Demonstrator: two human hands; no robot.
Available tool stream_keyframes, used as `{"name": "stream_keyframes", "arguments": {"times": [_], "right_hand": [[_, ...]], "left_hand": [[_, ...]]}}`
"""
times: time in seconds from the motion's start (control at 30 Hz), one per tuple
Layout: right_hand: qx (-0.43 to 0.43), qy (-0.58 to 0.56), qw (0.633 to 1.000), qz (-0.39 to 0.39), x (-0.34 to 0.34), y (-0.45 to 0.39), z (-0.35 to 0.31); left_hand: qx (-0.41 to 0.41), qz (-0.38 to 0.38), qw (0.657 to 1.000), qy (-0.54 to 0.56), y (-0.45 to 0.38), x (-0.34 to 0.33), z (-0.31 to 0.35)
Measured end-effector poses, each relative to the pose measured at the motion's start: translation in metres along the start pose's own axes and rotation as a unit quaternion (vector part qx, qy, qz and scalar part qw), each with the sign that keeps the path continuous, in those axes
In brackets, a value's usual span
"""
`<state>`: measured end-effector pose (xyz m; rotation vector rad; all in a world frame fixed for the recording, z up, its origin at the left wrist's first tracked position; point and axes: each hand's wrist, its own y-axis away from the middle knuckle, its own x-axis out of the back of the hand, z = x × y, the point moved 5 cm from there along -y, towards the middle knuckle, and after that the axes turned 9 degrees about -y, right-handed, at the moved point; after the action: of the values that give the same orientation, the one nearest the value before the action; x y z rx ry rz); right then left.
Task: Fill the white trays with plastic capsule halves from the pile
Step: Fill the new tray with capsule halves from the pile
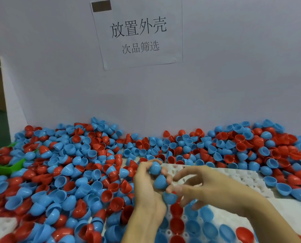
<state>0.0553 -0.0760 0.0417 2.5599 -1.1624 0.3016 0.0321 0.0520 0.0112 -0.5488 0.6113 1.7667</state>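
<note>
Right now the left hand (147,186) curls round a small stack of blue capsule halves (161,181), three showing, held over the white tray (240,176) near the front middle of the worktop. Just beside it, the right hand (204,188) has loose, spread fingers, its fingertips touching the lowest blue half; whether it already pinches that one is blurred, so I cannot tell. The halves are smooth, glossy domes, rounded backs showing. Below the hands, the tray's near rows already hold red and blue halves, open side up as far as can be seen, while its far rows, beyond the right hand, show bare sockets. My guess is the next half goes downward or forward from the right hand, which is nearer. A pile (62,172) of red and blue halves covers the worktop's left and back edges.
</note>
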Motion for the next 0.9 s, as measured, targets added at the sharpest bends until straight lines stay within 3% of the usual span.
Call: {"name": "stream_keyframes", "arguments": {"times": [0.33, 0.5, 0.67, 0.77, 0.83, 0.9], "right_hand": [[0.037, -0.031, 0.997, 0.055, -0.008, -0.008, 0.0], [0.065, 0.104, 0.982, 0.146, 0.027, 0.002, -0.002], [0.065, 0.094, 0.984, 0.139, 0.044, 0.02, -0.013], [0.126, 0.021, 0.979, 0.159, 0.037, 0.021, -0.03], [0.18, -0.093, 0.974, 0.1, 0.026, 0.02, -0.04], [0.216, -0.12, 0.967, 0.056, 0.017, 0.021, -0.048]], "left_hand": [[-0.065, 0.062, 0.99, 0.111, -0.006, 0.012, 0.007], [-0.055, 0.091, 0.99, 0.088, -0.008, 0.019, 0.006], [-0.034, 0.106, 0.992, 0.056, -0.007, 0.017, 0.003], [-0.021, 0.104, 0.994, 0.021, -0.007, 0.016, 0.0], [-0.013, 0.1, 0.995, 0.01, -0.007, 0.016, -0.001], [-0.007, 0.099, 0.995, 0.007, -0.006, 0.016, -0.001]]}}
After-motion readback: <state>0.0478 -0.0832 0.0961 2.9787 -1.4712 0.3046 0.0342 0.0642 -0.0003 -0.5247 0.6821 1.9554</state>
